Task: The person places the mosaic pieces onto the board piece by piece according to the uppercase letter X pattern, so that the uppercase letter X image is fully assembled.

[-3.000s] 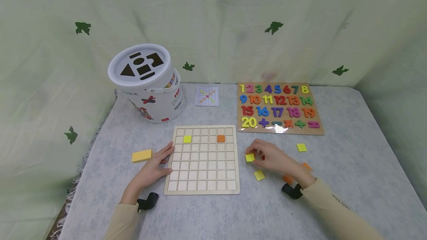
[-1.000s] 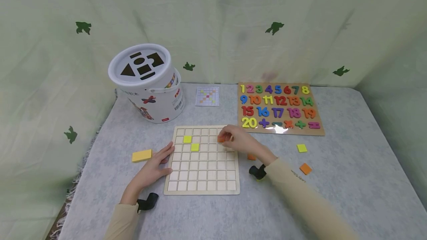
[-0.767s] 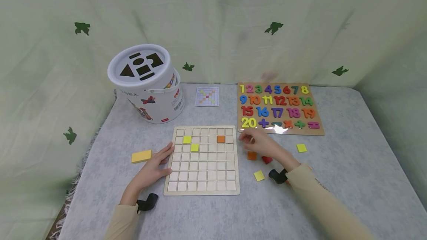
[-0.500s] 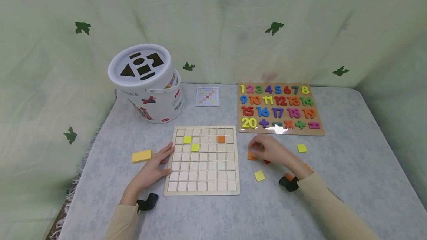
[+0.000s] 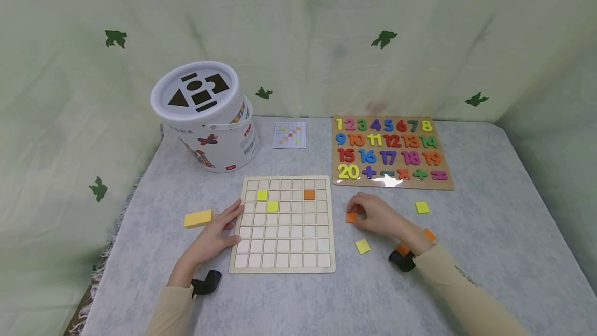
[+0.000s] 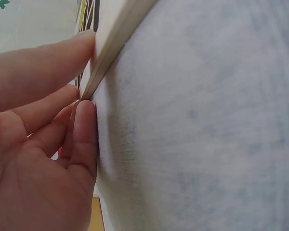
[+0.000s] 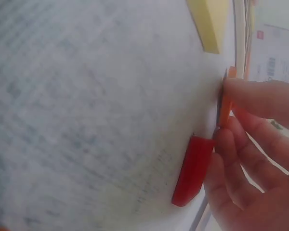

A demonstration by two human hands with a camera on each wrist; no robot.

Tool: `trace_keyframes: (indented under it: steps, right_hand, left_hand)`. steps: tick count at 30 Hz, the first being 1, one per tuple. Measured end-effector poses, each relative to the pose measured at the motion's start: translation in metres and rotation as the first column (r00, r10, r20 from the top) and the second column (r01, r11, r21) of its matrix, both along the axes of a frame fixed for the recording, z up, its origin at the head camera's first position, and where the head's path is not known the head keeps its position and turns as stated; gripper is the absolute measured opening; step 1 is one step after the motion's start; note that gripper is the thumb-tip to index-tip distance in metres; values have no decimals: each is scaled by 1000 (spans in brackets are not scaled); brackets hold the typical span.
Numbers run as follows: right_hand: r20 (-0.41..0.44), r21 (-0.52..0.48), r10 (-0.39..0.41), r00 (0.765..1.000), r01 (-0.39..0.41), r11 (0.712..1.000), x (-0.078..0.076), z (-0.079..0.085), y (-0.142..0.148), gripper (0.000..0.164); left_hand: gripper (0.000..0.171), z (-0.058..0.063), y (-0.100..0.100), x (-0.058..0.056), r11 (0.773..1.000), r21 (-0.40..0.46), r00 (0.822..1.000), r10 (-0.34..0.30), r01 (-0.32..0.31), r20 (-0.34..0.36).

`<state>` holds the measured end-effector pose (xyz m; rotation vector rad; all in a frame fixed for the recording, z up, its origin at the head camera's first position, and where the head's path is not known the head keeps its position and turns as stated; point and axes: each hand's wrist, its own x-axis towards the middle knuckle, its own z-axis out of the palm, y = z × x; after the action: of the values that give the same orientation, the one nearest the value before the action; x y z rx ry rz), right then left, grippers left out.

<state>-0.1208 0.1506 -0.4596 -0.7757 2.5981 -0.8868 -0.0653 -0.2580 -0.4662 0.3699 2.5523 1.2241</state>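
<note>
A wooden grid board [image 5: 282, 224] lies flat with two yellow tiles [image 5: 272, 206] and one orange tile [image 5: 309, 194] in its squares. My left hand [image 5: 215, 233] rests at its left edge, fingers extended against the rim; in the left wrist view the thumb [image 6: 48, 67] touches the board's side. Right of the board, my right hand [image 5: 379, 215] pinches a loose orange tile [image 5: 352, 217] between thumb and fingers. In the right wrist view that tile [image 7: 226, 98] stands slightly tilted, and a red tile [image 7: 193, 171] lies beside the fingers, hidden from the head view.
Loose yellow tiles [image 5: 363, 246] and orange tiles [image 5: 429, 234] lie around the right forearm. A number puzzle board [image 5: 392, 152] and a small pattern card [image 5: 289, 135] are at the back. A white bucket [image 5: 210, 118] stands back left, and a yellow block [image 5: 198, 219] lies beside the left hand.
The yellow tile held earlier now sits in the board's third row. My right hand touched the board's orange tile, then moved back right and took hold of a loose orange one. My left hand stayed put.
</note>
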Motion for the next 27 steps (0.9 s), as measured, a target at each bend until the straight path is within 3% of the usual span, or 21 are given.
trace_keyframes:
  steps: [9, 27]
  right_hand:
    - [-52, -64, 12, 999, -16, 998, -4, 6, -13, 22]
    - [-50, -128, 107, 993, -112, 985, -27, 9, -89, 18]
  left_hand:
    - [75, -4, 0, -1, 1000, -17, 1000, 11, -11, 22]
    - [75, -5, 0, -1, 999, -31, 1000, 8, -8, 7]
